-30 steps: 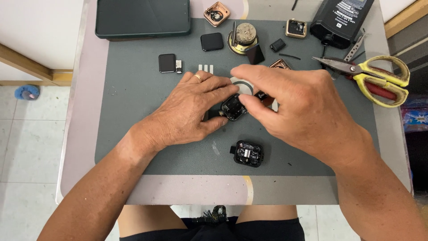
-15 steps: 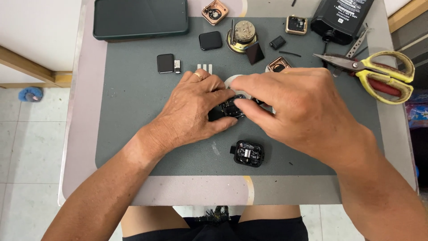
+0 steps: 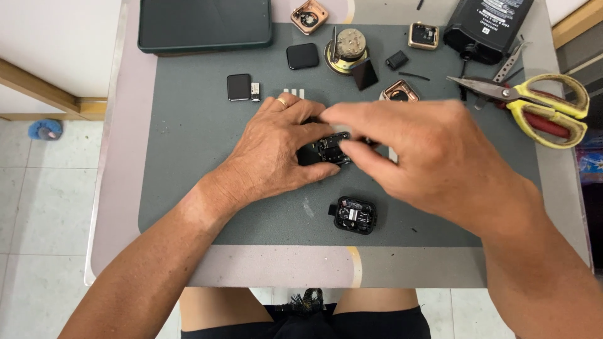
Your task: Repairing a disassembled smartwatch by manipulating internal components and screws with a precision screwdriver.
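Note:
My left hand [image 3: 276, 150] and my right hand [image 3: 418, 154] meet at the middle of a grey work mat [image 3: 188, 188]. Between their fingers is a small black smartwatch body [image 3: 330, 149] with its inner parts exposed; both hands grip it, and much of it is hidden by the fingers. A ring sits on my left hand. A second opened black watch case [image 3: 354, 215] lies on the mat just in front of my hands, untouched.
Behind my hands lie several watch cases and screens [image 3: 302, 56], a round metal part [image 3: 349, 45], yellow-handled scissors [image 3: 540, 103] at right, a black pouch [image 3: 490, 25], and a dark tablet [image 3: 204, 25] at the back left. The table's front edge [image 3: 352, 263] is close.
My right hand has shifted slightly left over the watch body, its fingers now covering more of it. My left hand keeps its hold in place.

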